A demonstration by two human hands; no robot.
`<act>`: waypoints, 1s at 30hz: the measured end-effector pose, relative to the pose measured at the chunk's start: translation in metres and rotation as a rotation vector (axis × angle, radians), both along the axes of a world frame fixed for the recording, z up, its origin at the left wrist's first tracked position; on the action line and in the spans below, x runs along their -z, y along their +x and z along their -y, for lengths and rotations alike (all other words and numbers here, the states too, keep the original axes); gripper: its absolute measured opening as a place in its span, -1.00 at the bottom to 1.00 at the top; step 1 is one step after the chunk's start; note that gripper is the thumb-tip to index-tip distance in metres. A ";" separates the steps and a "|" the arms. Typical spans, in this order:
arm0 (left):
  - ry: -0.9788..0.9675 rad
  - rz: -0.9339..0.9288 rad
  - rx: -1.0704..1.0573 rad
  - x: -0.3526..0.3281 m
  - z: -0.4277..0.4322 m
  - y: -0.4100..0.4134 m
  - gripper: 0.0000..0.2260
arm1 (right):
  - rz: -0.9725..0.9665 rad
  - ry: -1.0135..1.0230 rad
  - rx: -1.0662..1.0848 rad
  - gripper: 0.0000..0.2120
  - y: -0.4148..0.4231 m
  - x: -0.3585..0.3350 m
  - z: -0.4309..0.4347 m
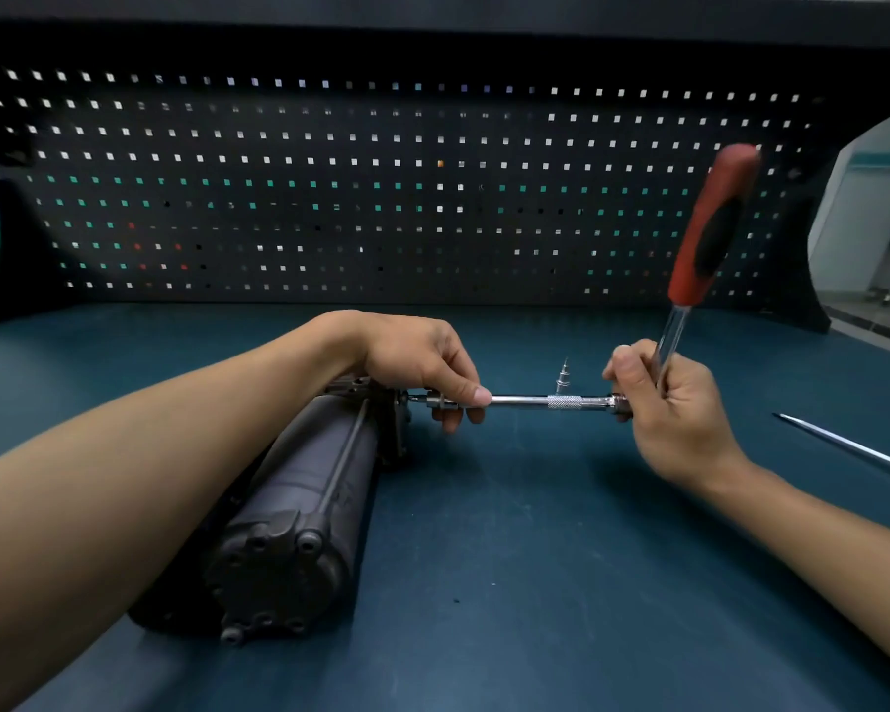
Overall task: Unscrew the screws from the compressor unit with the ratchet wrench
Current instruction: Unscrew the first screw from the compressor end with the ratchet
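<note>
A dark cylindrical compressor unit (299,511) lies on the blue bench, its far end plate pointing right. A ratchet wrench (710,233) with a red and black handle stands tilted upward, and its chrome extension bar (551,401) runs level to a socket at the compressor's far end. My left hand (422,367) pinches the extension bar near the socket. My right hand (669,403) grips the ratchet head and the lower shaft of the handle. The screw itself is hidden by the socket.
A small metal bit (563,377) stands upright on the bench just behind the extension bar. A long thin metal rod (854,447) lies at the right edge. A black pegboard (407,187) walls off the back of the bench.
</note>
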State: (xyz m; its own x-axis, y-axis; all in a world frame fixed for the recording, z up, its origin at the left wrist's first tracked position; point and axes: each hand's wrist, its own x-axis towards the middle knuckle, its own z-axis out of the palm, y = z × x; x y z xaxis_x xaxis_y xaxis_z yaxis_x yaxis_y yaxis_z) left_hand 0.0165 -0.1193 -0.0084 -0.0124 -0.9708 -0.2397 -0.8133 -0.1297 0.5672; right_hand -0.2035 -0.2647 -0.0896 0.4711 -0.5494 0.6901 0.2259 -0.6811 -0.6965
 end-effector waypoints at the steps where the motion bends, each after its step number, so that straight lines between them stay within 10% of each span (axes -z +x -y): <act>1: -0.010 -0.006 -0.003 0.001 0.000 0.000 -0.76 | -0.018 0.029 -0.010 -0.46 0.000 -0.001 0.000; 17: -0.023 -0.002 0.000 0.001 0.003 0.003 -0.80 | -0.477 0.998 -0.172 -0.55 -0.003 -0.018 -0.002; 30: -0.014 0.068 -0.002 0.001 -0.001 0.000 -0.77 | -0.442 0.951 -0.101 -0.65 -0.004 -0.014 -0.007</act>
State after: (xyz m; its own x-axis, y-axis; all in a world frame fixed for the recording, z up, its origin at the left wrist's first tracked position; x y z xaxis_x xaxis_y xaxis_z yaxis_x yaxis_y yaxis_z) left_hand 0.0165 -0.1184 -0.0095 0.0058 -0.9739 -0.2267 -0.8500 -0.1242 0.5119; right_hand -0.2077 -0.2580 -0.0757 0.6495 -0.7185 -0.2488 -0.1532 0.1968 -0.9684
